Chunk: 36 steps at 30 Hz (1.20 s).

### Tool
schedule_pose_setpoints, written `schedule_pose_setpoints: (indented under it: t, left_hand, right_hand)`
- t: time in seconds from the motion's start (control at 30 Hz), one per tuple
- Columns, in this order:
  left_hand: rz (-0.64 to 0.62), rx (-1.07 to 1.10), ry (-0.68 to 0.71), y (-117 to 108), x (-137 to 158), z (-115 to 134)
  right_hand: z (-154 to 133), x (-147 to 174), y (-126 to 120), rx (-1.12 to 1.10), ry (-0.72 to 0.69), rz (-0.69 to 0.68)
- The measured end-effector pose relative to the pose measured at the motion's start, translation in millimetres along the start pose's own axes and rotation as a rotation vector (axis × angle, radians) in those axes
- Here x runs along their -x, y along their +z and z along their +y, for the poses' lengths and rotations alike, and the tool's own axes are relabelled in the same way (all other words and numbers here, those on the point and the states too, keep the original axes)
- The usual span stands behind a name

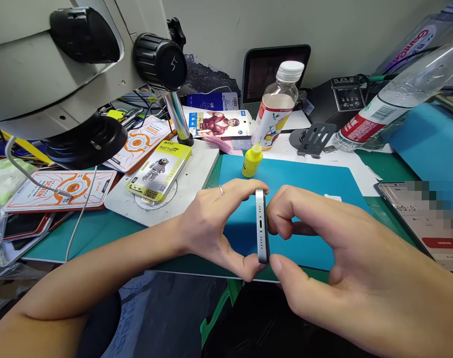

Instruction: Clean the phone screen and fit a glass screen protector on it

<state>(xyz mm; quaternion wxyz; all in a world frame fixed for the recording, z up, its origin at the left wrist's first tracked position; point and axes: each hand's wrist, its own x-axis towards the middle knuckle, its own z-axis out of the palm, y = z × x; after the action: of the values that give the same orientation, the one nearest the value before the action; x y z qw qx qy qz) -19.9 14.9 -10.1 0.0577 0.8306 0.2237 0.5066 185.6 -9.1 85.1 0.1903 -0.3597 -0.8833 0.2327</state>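
A smartphone (262, 226) is held edge-on above the blue mat, its bottom edge with the charging port and speaker holes facing me. My left hand (219, 223) grips it by its two long sides, fingers at the upper side and thumb at the lower. A ring shows on one left finger. On the phone's right, my right hand (323, 248) has bent fingers close against its face. The right thumb stands apart from those fingers, near the lower corner; whether it touches is hard to tell. Behind the phone stands a small yellow bottle (252, 161).
A microscope (81, 74) overhangs the left side, with a battery package (159, 171) on its base (204, 159). Drink bottles (274, 109) and a phone stand (316, 139) are behind the blue mat (308, 179). Another phone (420, 214) lies at the right.
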Motion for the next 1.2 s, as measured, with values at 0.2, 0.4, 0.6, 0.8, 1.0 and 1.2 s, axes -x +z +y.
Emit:
schedule_pose_setpoints:
  t: [0.2,0.4,0.6,0.8,1.0,1.2]
  left_hand:
    - [-0.020,0.027,-0.025,-1.0,2.1,-0.6]
    - [-0.022,0.031,-0.011,-0.9,2.2,-1.8]
    - [-0.019,0.012,0.000,-0.9,0.9,-0.6]
    - [-0.014,0.012,0.005,-0.4,0.2,-0.7]
    - [-0.008,0.034,0.007,-0.7,-1.3,-0.2]
    - [0.017,-0.017,0.008,1.6,-0.6,-0.6]
  right_hand:
    - [0.8,1.0,1.3,0.025,0.010,-0.022]
    - [1.9,4.0,2.1,0.038,-0.018,-0.010]
    - [-0.4,2.5,0.2,0.051,-0.036,-0.008]
    - [2.7,2.6,0.4,0.066,-0.045,0.034]
    - [7.3,8.8,5.4,0.083,-0.057,0.131]
    - [8.7,7.6,6.2,0.073,-0.107,0.171]
